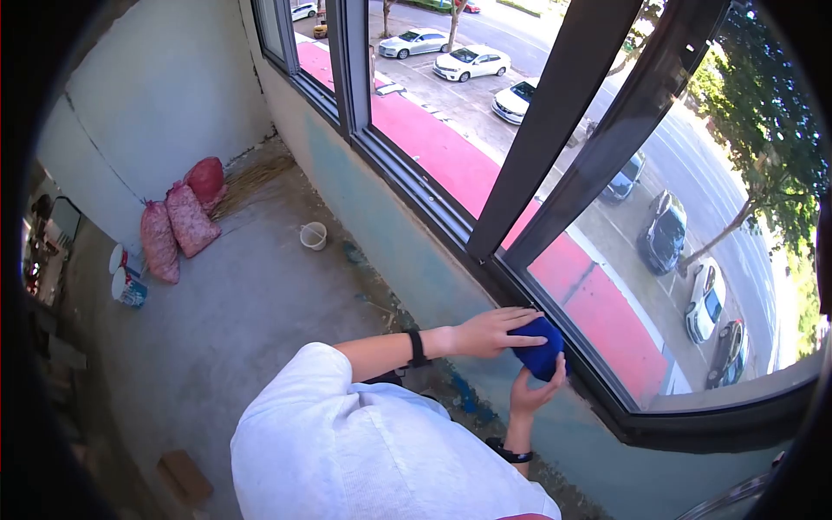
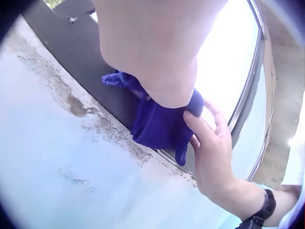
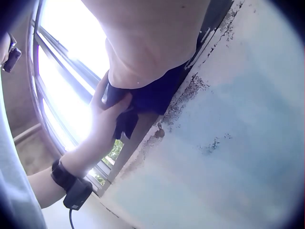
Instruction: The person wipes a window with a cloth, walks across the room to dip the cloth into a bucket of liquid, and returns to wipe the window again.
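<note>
A blue cloth lies bunched against the dark lower window frame, above a pale blue-green wall. My left hand lies over the top of it with straight fingers. In the right wrist view the left hand has its thumb round the cloth. My right hand comes up from below and pinches the cloth's lower edge. The left wrist view shows the right hand with fingers curled on the cloth, which hangs over the frame.
Bare concrete floor lies behind me. Red mesh sacks lean in the far corner, with a small white bucket and paint cans nearby. A brick lies near my feet. Cars and a street show through the glass.
</note>
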A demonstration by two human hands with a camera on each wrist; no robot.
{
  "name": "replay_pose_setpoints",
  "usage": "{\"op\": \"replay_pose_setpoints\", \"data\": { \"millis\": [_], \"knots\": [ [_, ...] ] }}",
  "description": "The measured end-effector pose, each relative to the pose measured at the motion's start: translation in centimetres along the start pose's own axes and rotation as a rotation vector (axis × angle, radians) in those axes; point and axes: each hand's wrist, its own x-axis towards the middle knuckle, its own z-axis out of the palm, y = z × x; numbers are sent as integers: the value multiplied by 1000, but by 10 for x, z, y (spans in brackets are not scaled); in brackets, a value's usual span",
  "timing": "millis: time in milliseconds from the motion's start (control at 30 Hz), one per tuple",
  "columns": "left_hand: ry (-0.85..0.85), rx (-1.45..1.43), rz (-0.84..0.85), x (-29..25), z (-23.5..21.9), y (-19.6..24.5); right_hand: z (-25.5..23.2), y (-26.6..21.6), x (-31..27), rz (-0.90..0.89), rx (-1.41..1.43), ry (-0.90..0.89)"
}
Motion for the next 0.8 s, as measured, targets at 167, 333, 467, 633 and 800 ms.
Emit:
{"op": "replay_pose_setpoints", "data": {
  "millis": [167,333,467,633,800],
  "knots": [
    [-103,-154,-290,-68,-59,4,25,-27,-4,18,328,-392],
    [64,-438,-638,-141,-133,2,85,-109,7,284,700,-852],
    [323,-478,-803,-195,-207,0,160,-150,-11,304,894,-1273],
    [459,-373,-884,-271,-292,-16,240,-260,-28,809,1509,-1604],
    [377,-261,-950,-321,-343,-40,310,-353,-50,1045,1545,-1921]
  ]
}}
